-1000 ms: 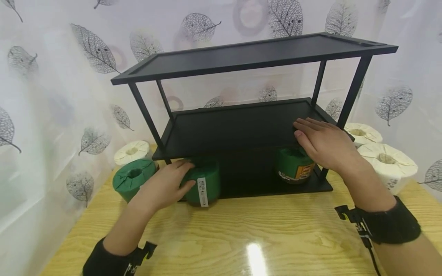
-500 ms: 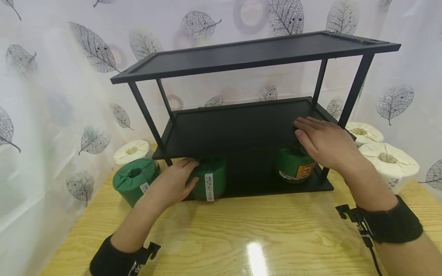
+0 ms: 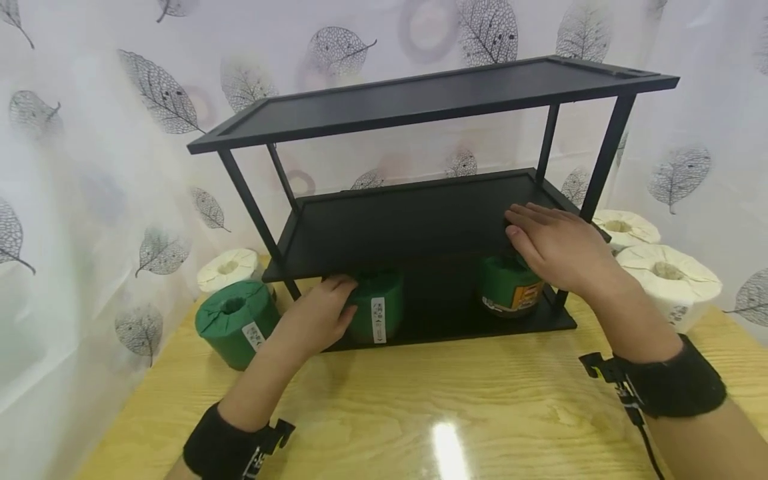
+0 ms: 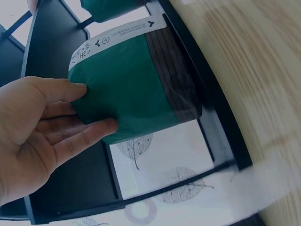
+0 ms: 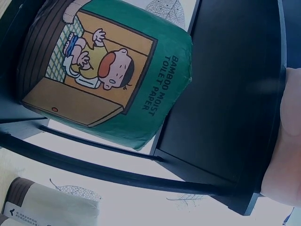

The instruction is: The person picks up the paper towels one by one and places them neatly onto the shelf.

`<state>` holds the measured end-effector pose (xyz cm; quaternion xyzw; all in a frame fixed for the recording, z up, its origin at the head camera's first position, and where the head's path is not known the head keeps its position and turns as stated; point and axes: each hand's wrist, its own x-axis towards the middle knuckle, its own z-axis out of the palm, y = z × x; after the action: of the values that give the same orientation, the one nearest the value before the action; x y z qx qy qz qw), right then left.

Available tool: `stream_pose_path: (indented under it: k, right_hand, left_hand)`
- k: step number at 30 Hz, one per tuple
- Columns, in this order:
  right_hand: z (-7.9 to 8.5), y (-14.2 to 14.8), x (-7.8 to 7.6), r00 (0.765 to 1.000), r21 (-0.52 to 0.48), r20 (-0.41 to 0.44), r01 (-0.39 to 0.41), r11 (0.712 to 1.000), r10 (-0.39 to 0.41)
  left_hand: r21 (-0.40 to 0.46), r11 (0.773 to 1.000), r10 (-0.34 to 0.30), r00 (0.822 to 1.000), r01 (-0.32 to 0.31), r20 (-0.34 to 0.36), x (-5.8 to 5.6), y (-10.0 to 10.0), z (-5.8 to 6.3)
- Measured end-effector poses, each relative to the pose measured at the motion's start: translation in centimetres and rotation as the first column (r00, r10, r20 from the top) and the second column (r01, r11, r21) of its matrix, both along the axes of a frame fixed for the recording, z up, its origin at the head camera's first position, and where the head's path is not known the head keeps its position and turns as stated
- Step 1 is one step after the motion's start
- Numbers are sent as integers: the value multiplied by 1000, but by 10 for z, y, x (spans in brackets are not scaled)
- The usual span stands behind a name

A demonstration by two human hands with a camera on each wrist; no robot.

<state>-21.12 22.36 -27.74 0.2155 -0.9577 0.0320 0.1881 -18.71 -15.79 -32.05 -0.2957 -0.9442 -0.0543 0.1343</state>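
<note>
My left hand (image 3: pixel 318 313) grips a green-wrapped toilet roll (image 3: pixel 377 310) by its upper part, seen closely as a green toilet roll (image 4: pixel 127 89) with a white label strip in the left wrist view. The roll stands upright on the lower level of a black shelf rack (image 3: pixel 414 213). My right hand (image 3: pixel 561 247) rests on the front right of the middle shelf, fingers extended. Below it, a second green toilet roll (image 3: pixel 510 287) stands on the lower level; the right wrist view shows its printed cartoon side (image 5: pixel 108 70).
Left of the rack stand a green roll (image 3: pixel 237 323) and a cream roll (image 3: pixel 228 268). At the right are two cream rolls, the nearer cream roll (image 3: pixel 669 283) beside the rack's post. A leaf-patterned curtain (image 3: pixel 90 167) hangs behind the wooden table (image 3: pixel 384 407).
My left hand has moved the green toilet roll rightward and a little farther back on the lower shelf. The right hand has stayed on the middle shelf.
</note>
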Motion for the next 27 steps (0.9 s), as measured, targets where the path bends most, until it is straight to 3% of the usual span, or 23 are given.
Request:
stream_pose_path:
  k: [10, 27]
  right_hand:
    - [-1, 1, 2, 1000, 4, 4, 4, 1000, -4]
    - [1, 0, 0, 1000, -3, 0, -2, 1000, 2]
  left_hand:
    - [-13, 999, -31, 999, 30, -38, -12, 19, 0]
    - [-1, 1000, 11, 998, -11, -62, -24, 47, -7]
